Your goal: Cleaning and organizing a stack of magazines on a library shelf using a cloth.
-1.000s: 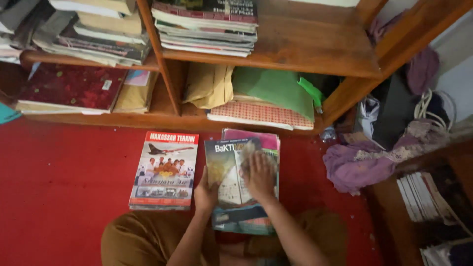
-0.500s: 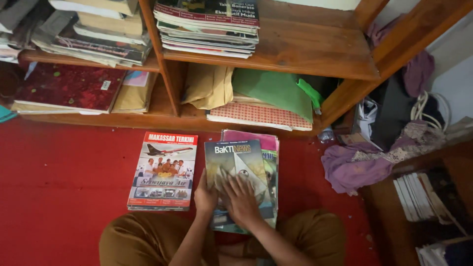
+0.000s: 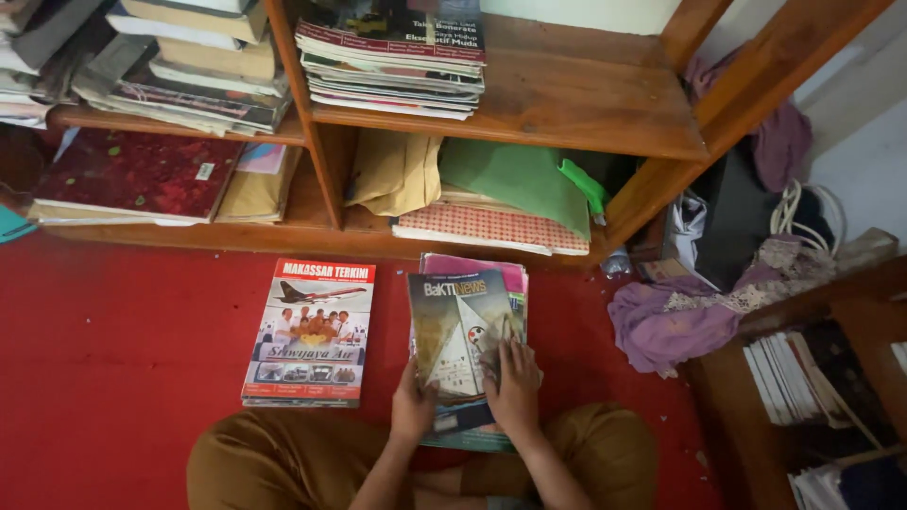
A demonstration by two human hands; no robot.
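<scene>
— Both hands have slid down the top magazine since a moment ago?
— Yes; left hand grips its lower left edge, right hand lies flat, fingers spread, on its cover. It tops a stack on the red carpet, beside another magazine, near the bookshelf's bottom edge.

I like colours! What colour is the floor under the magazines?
Red. The floor shows best in the head view, bright red around the magazine pile.
</scene>
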